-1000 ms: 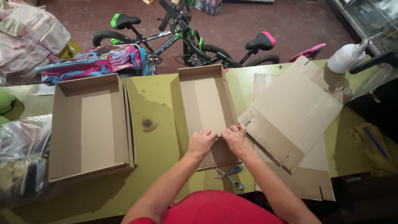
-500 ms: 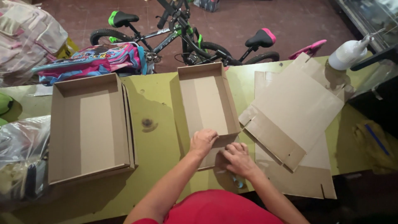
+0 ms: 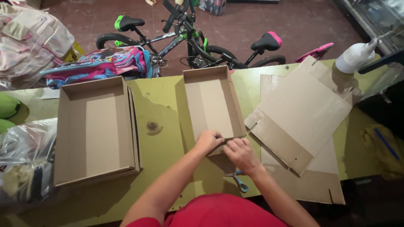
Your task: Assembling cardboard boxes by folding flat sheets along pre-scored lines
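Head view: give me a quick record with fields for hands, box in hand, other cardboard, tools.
left hand: on the near wall of the small box
right hand: beside it, on the same flap
small box: open tray, mid-table
big box: open, left, untouched
flat cardboard: sheets stacked to the right
scissors: blue handles, on table under right wrist
bottle: white, far right

Place: a small workshop or shop back room | Work table: big green table [image 3: 164,113] with cardboard box trays [image 3: 94,130] and flat cardboard sheets [image 3: 303,113] | Nearby: bikes [image 3: 189,42] parked on a red tiled floor [image 3: 303,21], bags [image 3: 29,42] piled up
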